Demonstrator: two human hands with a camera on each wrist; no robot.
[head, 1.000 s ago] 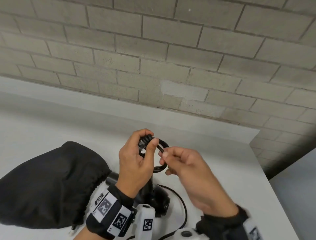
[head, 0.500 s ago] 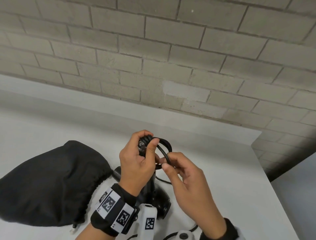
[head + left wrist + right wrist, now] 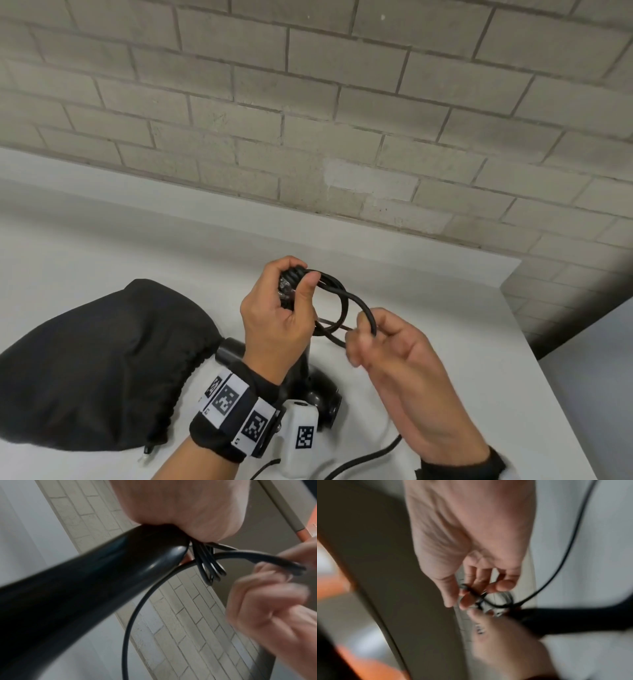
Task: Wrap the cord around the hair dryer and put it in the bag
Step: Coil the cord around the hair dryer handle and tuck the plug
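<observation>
The left hand (image 3: 274, 318) gripped the hair dryer (image 3: 315, 387) handle and coils while the right hand (image 3: 394, 349), at three o'clock, pinched the cord (image 3: 363, 306), which could spring loose should either grip slacken, the bag (image 3: 96, 359) lying at nine o'clock.

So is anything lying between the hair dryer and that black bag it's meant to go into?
Nothing visible does. The hair dryer stands on the white table right beside the bag. Its cord is not yet fully wrapped and part trails over the table.

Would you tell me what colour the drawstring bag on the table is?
Black; the drawstring bag shows best in the head view.
</observation>
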